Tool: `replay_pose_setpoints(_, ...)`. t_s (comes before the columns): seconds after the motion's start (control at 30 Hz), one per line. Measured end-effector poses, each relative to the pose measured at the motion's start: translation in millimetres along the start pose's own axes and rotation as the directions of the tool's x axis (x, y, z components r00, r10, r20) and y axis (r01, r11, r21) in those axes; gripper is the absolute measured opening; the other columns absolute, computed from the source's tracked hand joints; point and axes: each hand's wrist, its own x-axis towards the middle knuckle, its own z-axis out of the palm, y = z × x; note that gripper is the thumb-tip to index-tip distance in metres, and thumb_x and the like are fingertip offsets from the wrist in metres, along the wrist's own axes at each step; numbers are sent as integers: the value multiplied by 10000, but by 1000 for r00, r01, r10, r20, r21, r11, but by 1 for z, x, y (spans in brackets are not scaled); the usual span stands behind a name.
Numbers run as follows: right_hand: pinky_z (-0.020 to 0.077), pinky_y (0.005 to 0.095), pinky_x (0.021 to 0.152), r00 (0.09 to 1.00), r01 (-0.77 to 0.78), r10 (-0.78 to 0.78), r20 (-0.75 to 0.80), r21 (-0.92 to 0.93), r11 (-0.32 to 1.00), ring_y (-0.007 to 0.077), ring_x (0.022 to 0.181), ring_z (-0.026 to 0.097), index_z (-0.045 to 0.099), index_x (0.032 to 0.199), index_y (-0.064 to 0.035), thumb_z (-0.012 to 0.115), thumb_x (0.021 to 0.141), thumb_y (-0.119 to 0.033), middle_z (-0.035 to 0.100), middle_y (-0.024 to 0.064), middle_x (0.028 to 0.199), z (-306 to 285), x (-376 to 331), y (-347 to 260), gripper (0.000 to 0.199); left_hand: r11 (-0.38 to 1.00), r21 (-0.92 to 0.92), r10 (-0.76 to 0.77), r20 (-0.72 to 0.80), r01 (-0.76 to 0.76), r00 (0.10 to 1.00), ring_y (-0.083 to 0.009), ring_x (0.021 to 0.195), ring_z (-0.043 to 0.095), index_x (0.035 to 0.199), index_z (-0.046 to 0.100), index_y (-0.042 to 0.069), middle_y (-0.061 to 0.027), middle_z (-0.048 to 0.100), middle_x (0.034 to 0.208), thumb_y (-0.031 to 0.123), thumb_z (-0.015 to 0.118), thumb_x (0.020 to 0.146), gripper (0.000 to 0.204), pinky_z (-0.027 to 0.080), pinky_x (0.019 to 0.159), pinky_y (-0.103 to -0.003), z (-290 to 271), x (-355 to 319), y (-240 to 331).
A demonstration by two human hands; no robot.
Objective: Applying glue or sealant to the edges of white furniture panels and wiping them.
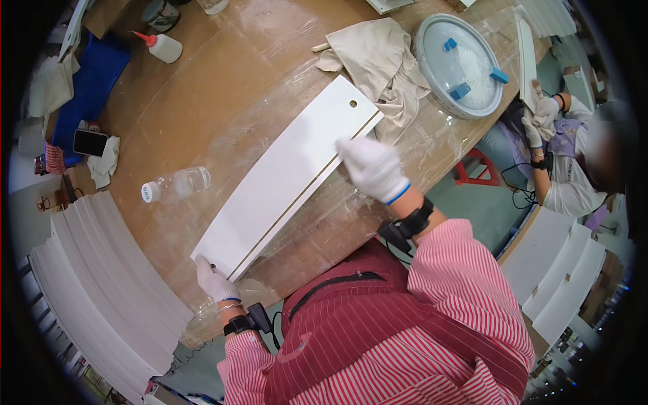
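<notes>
A long white board point(283, 175) with a groove along its near edge and a small hole close to each end lies slantwise on the table. At its lower-left end, my left hand point(215, 281) in a white glove grips the corner, thumb on top beside the hole. My right hand point(375, 169), also gloved, is curled against the grooved edge towards the upper right. It is slightly blurred, and whatever its fingers may hold is hidden.
On the brown table point(223, 88) are a clear bottle point(179, 184), a red-tipped squeeze bottle point(164, 48), a beige cloth point(378, 61) and a round tub point(432, 67) with blue pieces. White panels point(108, 283) are stacked at left. A co-worker point(567, 155) handles a board at right.
</notes>
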Motion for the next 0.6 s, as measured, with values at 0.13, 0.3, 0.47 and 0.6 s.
replay_pose_setpoints(0.13, 563, 412, 687, 894, -186, 163, -418, -15, 982, 343, 801, 699, 738, 975, -115, 660, 954, -176, 724, 140, 918, -2, 14, 25, 101, 999, -48, 9, -8, -9, 1000, -119, 873, 541, 1129, 682, -32, 0, 618, 983, 343, 556, 1094, 397, 456, 790, -299, -1, 1, -3)
replay_pose_setpoints(0.3, 572, 408, 723, 833, -197, 156, -531, -21, 980, 337, 834, 710, 742, 986, -96, 667, 953, -174, 732, 135, 934, -15, 19, 46, 114, 998, -60, 31, -15, -32, 999, -103, 825, 506, 1040, 694, 0, 25, 583, 913, 341, 573, 1088, 365, 435, 744, -300, 0, 4, -6)
replay_pose_setpoints(0.47, 576, 408, 755, 966, -67, 61, -252, -17, 998, 345, 868, 714, 749, 1013, -85, 669, 957, -165, 734, 144, 935, 11, -1, 5, 126, 999, 18, 47, -33, -47, 998, -99, 805, 501, 1026, 691, 2, 27, 578, 897, 330, 570, 1088, 355, 428, 726, -293, 2, 1, -4)
replay_pose_setpoints(0.6, 571, 423, 763, 843, -339, 279, -459, -50, 939, 359, 881, 712, 751, 1015, -81, 662, 961, -159, 731, 162, 947, -6, 20, 65, 130, 997, -80, 16, -33, -18, 999, -120, 797, 510, 992, 686, -22, 7, 589, 888, 319, 557, 1091, 378, 431, 713, -302, 4, 2, -4)
